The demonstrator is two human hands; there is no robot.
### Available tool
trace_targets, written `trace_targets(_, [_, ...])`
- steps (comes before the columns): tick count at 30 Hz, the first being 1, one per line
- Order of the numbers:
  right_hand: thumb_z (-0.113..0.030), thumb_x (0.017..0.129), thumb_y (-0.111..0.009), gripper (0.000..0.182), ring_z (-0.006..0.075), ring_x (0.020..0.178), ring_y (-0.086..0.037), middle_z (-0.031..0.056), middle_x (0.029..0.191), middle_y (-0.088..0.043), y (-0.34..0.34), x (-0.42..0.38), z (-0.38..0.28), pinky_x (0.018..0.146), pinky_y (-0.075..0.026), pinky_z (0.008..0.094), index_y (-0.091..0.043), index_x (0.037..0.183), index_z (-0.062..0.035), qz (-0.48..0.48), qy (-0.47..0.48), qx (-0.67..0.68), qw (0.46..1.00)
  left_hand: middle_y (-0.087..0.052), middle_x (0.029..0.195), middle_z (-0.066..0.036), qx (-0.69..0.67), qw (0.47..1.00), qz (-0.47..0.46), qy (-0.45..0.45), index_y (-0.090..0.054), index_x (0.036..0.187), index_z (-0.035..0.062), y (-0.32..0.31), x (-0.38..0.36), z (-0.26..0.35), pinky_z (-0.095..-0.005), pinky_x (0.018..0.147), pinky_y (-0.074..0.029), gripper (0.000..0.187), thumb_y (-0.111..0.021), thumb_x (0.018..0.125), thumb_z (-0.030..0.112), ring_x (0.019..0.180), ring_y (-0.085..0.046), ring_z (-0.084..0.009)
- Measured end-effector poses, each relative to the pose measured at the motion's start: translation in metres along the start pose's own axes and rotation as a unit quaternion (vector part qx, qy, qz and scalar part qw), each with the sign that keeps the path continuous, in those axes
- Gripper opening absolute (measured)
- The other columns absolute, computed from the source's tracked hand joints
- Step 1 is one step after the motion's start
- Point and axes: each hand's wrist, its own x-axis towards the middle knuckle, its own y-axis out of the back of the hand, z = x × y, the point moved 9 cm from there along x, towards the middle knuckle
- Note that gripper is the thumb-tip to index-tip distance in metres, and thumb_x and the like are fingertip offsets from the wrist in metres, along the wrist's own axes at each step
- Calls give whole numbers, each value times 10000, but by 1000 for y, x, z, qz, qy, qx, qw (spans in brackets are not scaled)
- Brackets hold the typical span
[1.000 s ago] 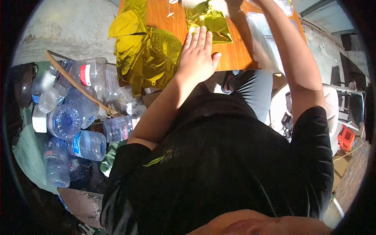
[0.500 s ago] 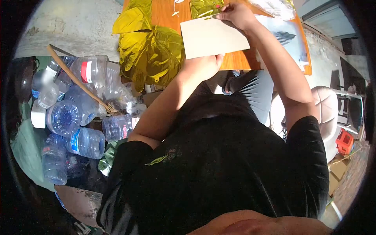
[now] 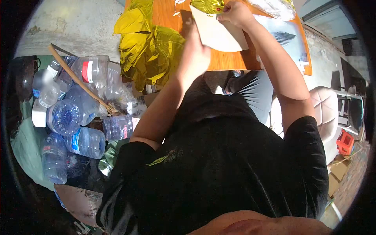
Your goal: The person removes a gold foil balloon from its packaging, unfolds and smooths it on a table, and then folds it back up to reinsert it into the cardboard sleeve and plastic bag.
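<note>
A cream-coloured sheet of card is held tilted over the wooden table. My right hand pinches its upper edge between thumb and fingers. Just beyond these fingertips lies a crinkled gold foil piece with a small red spot. My left hand, slightly blurred, is at the card's left edge with its fingers stretched out away from me. Yellow-gold foil balloons, flat and wrinkled, drape over the table's left edge beside my left hand.
Clear plastic packaging and a glossy plastic-covered sheet lie on the table's right. Several empty plastic bottles are piled at my left, with a wooden stick across them. A padded chair stands at right, near a red plastic object.
My left hand has moved from beneath the card's near edge to its left side, fingers extending. The card has turned and tilted, while my right hand keeps its pinch.
</note>
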Motion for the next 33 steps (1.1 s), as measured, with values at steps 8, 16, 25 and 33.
trace_targets(8, [-323, 815, -807, 379, 356, 971, -720, 164, 999, -754, -8, 6, -1, 874, -561, 435, -737, 1078, -59, 25, 67, -80, 994, -429, 1585, -245, 227, 957, -94, -152, -562, 1387, -36, -29, 20, 33, -526, 1265, -218, 506, -628, 968, 239, 1522, -334, -399])
trace_targets(16, [-296, 800, -822, 360, 361, 1004, -704, 185, 1062, -738, 3, 19, 1, 903, -561, 437, -733, 1052, -54, 16, 30, -154, 987, -439, 1590, -209, 263, 948, -129, -123, -530, 1457, 2, -65, 14, -2, -522, 1264, -204, 624, -617, 965, 375, 1515, -354, -359])
trace_targets(25, [-529, 795, -780, 518, 359, 943, -723, 235, 1003, -748, -29, 100, -2, 861, -572, 426, -795, 977, -44, -144, 77, -274, 948, -352, 1651, -180, 293, 937, -162, -103, -445, 1529, 30, -69, 13, -7, -478, 1294, -139, 613, -513, 1033, 385, 1562, -266, -322])
trace_targets(33, [-722, 825, -681, 725, 354, 1152, -655, 127, 1323, -695, -86, 130, 48, 954, -528, 419, -714, 1304, -178, -373, 34, -358, 855, -481, 1557, -209, 261, 949, -98, -147, -549, 1439, 10, -63, 12, -3, -513, 1258, -218, 616, -615, 954, 384, 1496, -387, -354])
